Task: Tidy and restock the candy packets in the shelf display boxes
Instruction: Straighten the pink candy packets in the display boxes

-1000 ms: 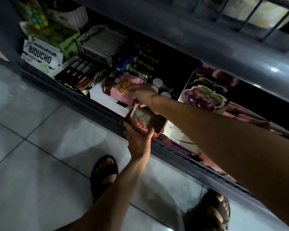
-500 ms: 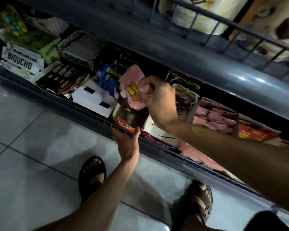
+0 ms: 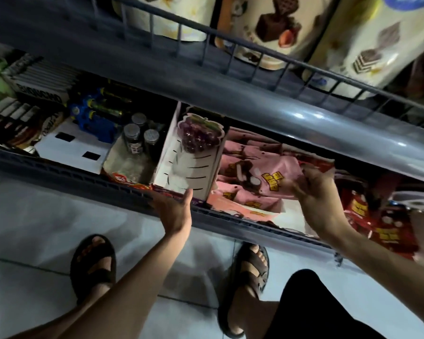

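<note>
Right hand (image 3: pixel 321 199) is gripping a pink plastic candy packet with yellow lettering (image 3: pixel 272 178), fingers curled round its right end, holding it just above the open cardboard display box of matching pink packets (image 3: pixel 240 206) on the dark grey shelf (image 3: pixel 255 227). Left hand (image 3: pixel 174 209) is resting at the shelf's front rail, fingers loose and released, thumb touching the lower edge of the tall white cardboard box with a purple grape picture (image 3: pixel 191 167), standing at nine o'clock of the held packet. Red packets (image 3: pixel 357 206) are lying at three o'clock of the right hand
</note>
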A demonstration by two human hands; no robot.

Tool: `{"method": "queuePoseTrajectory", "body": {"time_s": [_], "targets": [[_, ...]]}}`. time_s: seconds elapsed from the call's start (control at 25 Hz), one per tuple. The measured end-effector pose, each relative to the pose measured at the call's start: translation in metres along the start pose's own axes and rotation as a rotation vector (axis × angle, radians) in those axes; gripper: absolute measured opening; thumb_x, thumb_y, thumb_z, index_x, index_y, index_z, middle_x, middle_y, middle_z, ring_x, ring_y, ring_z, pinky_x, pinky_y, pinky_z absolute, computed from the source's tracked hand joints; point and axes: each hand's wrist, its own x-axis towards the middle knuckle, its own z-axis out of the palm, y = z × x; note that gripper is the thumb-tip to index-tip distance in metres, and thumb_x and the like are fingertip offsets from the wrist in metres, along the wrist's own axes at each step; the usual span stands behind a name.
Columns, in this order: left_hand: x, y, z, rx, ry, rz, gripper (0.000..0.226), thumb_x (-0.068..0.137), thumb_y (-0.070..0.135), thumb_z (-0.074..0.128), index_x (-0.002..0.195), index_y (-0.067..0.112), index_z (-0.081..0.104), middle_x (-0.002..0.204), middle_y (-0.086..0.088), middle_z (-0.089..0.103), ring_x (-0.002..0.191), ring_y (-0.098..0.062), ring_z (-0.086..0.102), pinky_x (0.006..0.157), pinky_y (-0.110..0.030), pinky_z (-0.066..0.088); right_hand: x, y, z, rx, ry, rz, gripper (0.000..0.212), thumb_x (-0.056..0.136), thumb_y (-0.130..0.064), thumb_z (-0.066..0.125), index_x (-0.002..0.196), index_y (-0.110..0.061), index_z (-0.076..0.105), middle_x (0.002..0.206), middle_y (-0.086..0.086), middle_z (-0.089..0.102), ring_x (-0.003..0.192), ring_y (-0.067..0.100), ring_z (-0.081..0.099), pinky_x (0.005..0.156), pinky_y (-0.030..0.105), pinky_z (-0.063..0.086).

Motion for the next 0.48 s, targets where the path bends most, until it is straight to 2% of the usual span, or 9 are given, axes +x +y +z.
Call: {"method": "queuePoseTrajectory", "body": {"time_s": [0.04, 0.08, 0.16, 0.32, 0.48], "targets": [[0.000, 0.000, 0.004, 0.010, 0.006, -0.016, 0.116, 0.082, 0.042, 0.072, 0.151, 0.011, -0.015, 0.157, -0.023, 0.010, 0.144, -0.037, 0.019, 0.114, -0.045, 0.027, 0.002, 0.005, 0.001, 0.010, -0.052, 0.009, 0.014, 0.087, -0.022, 0.066, 0.082, -0.010, 0.060, 0.067, -0.008, 0.068, 0.064, 0.007, 0.065, 0.067, 0.038, 0.054], [0.000, 0.001, 0.007, 0.023, 0.010, -0.032, 0.115, 0.083, 0.040, 0.071, 0.151, 0.011, -0.016, 0.155, -0.025, 0.013, 0.141, -0.038, 0.023, 0.111, -0.045, 0.030, 0.004, 0.008, 0.004, 0.001, -0.096, 0.017, 0.018, 0.088, -0.023, 0.065, 0.093, -0.006, 0.062, 0.076, 0.001, 0.072, 0.074, 0.017, 0.070, 0.076, 0.045, 0.057], [0.001, 0.000, 0.009, 0.061, 0.014, -0.050, 0.114, 0.084, 0.038, 0.071, 0.150, 0.009, -0.016, 0.153, -0.027, 0.016, 0.138, -0.040, 0.029, 0.107, -0.044, 0.033, 0.009, 0.017, 0.011, 0.017, -0.141, 0.050, 0.025, 0.090, -0.021, 0.063, 0.107, -0.002, 0.062, 0.083, 0.009, 0.074, 0.081, 0.021, 0.072, 0.082, 0.049, 0.056], [0.003, -0.003, 0.010, 0.138, 0.015, -0.059, 0.113, 0.083, 0.041, 0.070, 0.151, 0.008, -0.015, 0.153, -0.027, 0.020, 0.133, -0.043, 0.036, 0.103, -0.048, 0.037, 0.015, 0.031, 0.023, 0.041, -0.204, 0.093, 0.012, 0.092, -0.017, 0.062, 0.099, -0.008, 0.063, 0.087, 0.006, 0.073, 0.080, 0.023, 0.072, 0.077, 0.050, 0.057], [0.001, -0.006, 0.010, 0.194, 0.001, -0.066, 0.112, 0.084, 0.049, 0.064, 0.150, 0.013, -0.018, 0.157, -0.024, 0.015, 0.136, -0.043, 0.034, 0.107, -0.050, 0.035, 0.020, 0.028, 0.028, -0.371, -0.254, -0.225, 0.003, 0.091, -0.006, 0.062, 0.093, -0.007, 0.062, 0.082, 0.000, 0.068, 0.067, 0.015, 0.063, 0.061, 0.038, 0.052]]}}
